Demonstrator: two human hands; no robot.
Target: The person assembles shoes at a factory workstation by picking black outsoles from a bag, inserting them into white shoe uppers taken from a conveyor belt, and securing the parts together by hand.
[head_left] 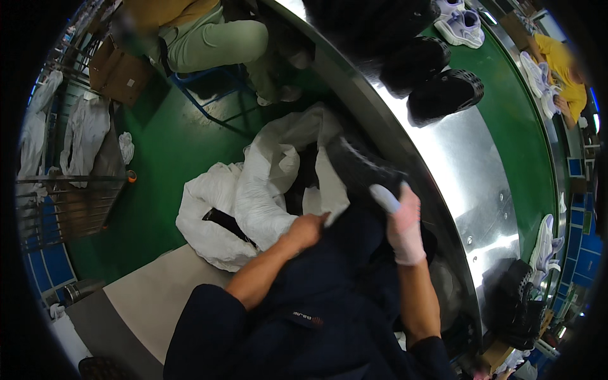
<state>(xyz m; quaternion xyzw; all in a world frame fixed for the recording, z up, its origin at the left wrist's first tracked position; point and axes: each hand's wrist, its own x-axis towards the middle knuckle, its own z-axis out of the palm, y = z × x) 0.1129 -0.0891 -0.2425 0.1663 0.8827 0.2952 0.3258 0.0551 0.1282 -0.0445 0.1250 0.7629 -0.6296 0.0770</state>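
My right hand (405, 229), in a pale pink glove with white fingertips, is closed on one end of a black shoe (362, 166). Tilted, the shoe hangs at the mouth of a large white woven sack (261, 193); its outline is slightly blurred. My bare left hand (306, 230) grips the sack's near rim with its fingers closed. The sack is open, with its edge rolled and crumpled, and dark things lie inside that I cannot make out. Beside it, another crumpled part of white sacking (206, 218) has a dark strip across it.
A curved metal bench (468, 164) runs along my right, bearing several black shoes (446, 95) at its far end. Beyond it, a green conveyor belt (506, 114) carries white sneakers (461, 28). A person (215, 44) sits on a blue stool (202, 104) ahead; a wire cart (69, 196) stands left.
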